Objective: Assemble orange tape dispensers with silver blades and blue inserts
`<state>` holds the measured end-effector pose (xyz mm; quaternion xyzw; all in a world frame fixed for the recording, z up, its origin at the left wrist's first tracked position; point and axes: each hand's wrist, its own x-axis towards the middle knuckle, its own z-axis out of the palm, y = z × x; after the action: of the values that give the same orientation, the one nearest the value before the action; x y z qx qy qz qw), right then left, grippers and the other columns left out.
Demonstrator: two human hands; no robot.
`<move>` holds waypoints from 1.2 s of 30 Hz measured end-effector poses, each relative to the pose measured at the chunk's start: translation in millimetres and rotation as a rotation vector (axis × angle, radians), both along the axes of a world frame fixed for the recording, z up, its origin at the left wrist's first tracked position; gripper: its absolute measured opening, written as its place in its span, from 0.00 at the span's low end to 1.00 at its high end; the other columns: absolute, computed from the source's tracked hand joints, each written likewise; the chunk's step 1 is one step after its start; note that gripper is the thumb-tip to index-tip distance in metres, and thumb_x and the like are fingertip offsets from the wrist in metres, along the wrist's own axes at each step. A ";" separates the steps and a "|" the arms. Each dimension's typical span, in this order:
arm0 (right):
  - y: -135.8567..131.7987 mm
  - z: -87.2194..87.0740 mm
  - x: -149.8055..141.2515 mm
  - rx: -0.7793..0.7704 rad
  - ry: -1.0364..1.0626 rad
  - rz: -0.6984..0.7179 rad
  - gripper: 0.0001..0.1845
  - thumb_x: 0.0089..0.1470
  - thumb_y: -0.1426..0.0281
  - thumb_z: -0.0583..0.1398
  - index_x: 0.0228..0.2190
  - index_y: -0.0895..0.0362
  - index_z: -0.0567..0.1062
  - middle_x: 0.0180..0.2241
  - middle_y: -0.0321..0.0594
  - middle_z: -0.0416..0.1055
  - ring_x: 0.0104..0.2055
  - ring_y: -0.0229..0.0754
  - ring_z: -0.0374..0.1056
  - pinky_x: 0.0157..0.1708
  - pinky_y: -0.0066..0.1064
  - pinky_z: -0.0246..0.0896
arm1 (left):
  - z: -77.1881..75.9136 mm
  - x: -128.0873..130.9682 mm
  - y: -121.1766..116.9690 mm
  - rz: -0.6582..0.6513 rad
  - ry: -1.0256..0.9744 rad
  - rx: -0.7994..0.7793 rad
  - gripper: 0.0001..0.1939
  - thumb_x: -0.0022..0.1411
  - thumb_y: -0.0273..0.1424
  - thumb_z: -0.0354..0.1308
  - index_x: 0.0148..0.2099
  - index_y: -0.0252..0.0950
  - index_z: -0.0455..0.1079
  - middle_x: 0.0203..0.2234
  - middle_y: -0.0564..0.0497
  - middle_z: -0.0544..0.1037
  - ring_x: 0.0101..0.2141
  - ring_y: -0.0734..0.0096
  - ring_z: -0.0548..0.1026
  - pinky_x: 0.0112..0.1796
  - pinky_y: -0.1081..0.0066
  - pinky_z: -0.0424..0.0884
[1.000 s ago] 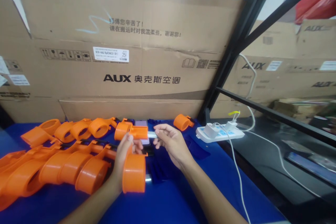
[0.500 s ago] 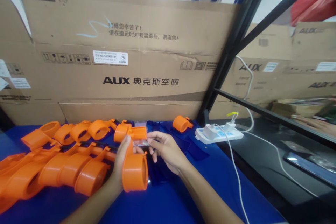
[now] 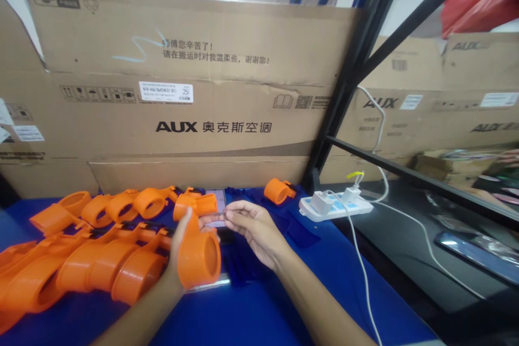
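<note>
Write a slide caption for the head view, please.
Left hand holding an orange ring-ended part, right hand close by, with similar orange parts on a blue surface.

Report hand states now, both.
Left hand: closed, holding an orange ringed part.
Right hand: pinched closed near the left hand; whether it holds anything cannot be told.

Rings (image 3: 138, 275) left of power strip (image 3: 330, 214)

The orange piece (image 3: 192, 263) partly hides the left hand (image 3: 177, 248).
</note>
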<state>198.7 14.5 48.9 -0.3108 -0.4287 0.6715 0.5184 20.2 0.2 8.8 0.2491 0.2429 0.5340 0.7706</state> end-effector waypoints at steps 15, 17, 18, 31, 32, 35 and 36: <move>7.0 4.7 6.3 0.152 -0.040 -0.268 0.18 0.44 0.63 0.76 0.35 0.57 0.81 0.30 0.38 0.75 0.33 0.40 0.72 0.28 0.28 0.69 | -2.8 14.7 -6.1 0.241 0.199 0.017 0.26 0.54 0.54 0.68 0.32 0.33 0.72 0.18 0.53 0.73 0.18 0.73 0.72 0.20 0.75 0.67; 6.4 3.5 5.0 0.153 -0.050 -0.268 0.18 0.43 0.62 0.76 0.35 0.57 0.80 0.29 0.38 0.75 0.33 0.41 0.72 0.28 0.29 0.69 | -1.9 14.8 -7.4 0.223 0.190 0.026 0.26 0.55 0.54 0.68 0.33 0.33 0.72 0.18 0.53 0.73 0.18 0.71 0.73 0.21 0.74 0.68; 6.4 3.2 5.1 0.156 -0.049 -0.275 0.18 0.43 0.62 0.76 0.35 0.57 0.80 0.29 0.37 0.75 0.32 0.40 0.71 0.27 0.29 0.68 | -1.6 14.9 -8.1 0.213 0.184 0.031 0.26 0.56 0.54 0.67 0.33 0.33 0.73 0.17 0.53 0.73 0.18 0.71 0.73 0.21 0.73 0.68; 14.2 -3.4 8.0 0.233 -0.250 -0.307 0.18 0.48 0.56 0.72 0.33 0.56 0.78 0.30 0.40 0.79 0.25 0.37 0.67 0.22 0.28 0.61 | 0.5 13.7 -11.9 0.228 0.176 0.032 0.27 0.54 0.56 0.68 0.29 0.35 0.70 0.15 0.52 0.72 0.17 0.69 0.71 0.21 0.72 0.63; 14.7 -4.2 8.4 0.240 -0.275 -0.311 0.18 0.49 0.56 0.71 0.33 0.56 0.78 0.30 0.40 0.79 0.23 0.36 0.65 0.21 0.28 0.59 | 1.1 13.7 -12.2 0.227 0.180 0.032 0.28 0.53 0.57 0.68 0.29 0.36 0.70 0.14 0.53 0.72 0.16 0.70 0.70 0.20 0.73 0.62; 15.0 -3.5 10.6 0.284 -0.349 -0.311 0.16 0.50 0.56 0.70 0.32 0.56 0.78 0.29 0.39 0.79 0.21 0.35 0.61 0.21 0.28 0.56 | 2.0 14.0 -12.6 0.214 0.192 0.022 0.28 0.54 0.57 0.66 0.27 0.36 0.68 0.13 0.53 0.70 0.14 0.72 0.68 0.19 0.73 0.60; 14.6 -2.4 11.5 0.312 -0.374 -0.314 0.15 0.51 0.57 0.70 0.32 0.56 0.78 0.28 0.38 0.78 0.21 0.35 0.62 0.22 0.28 0.56 | 1.9 14.0 -12.5 0.219 0.193 0.019 0.28 0.55 0.57 0.66 0.26 0.37 0.67 0.12 0.54 0.70 0.14 0.72 0.67 0.19 0.73 0.59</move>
<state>210.2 29.1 46.5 -0.4083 -0.5614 0.4403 0.5694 34.2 -12.3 10.8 0.2788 0.3366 0.5908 0.6782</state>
